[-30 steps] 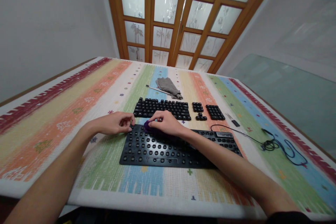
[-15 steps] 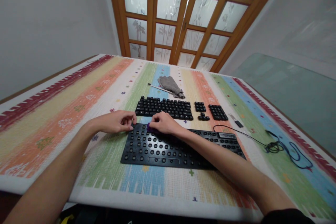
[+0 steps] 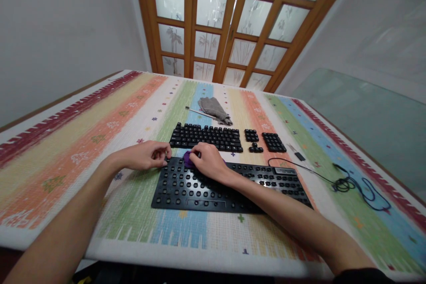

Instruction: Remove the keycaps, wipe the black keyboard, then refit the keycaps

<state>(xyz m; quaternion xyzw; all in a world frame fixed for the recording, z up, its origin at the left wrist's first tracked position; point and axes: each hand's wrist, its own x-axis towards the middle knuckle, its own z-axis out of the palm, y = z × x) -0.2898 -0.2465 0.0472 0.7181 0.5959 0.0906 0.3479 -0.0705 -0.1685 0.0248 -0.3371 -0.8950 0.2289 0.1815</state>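
A black keyboard base, its keycaps off and its switch posts bare, lies flat on the patterned tablecloth. At its far left corner, my left hand has thumb and fingers closed on the edge. My right hand presses a bunched purple cloth onto the far edge, a little right of the left hand. Most of that cloth is hidden under the fingers, and my right forearm covers part of the base. Just beyond stand the loose black keycaps, set out in keyboard order.
Further back lie a grey cloth and a thin brush. Arrow and navigation keycaps and number keycaps stand to the right. Beside them are a small black-and-metal tool and the coiled cable.
My right hand has shifted slightly on the far edge of the base, and more of the purple cloth shows. My left hand stays at the corner. The whole view has shifted slightly.
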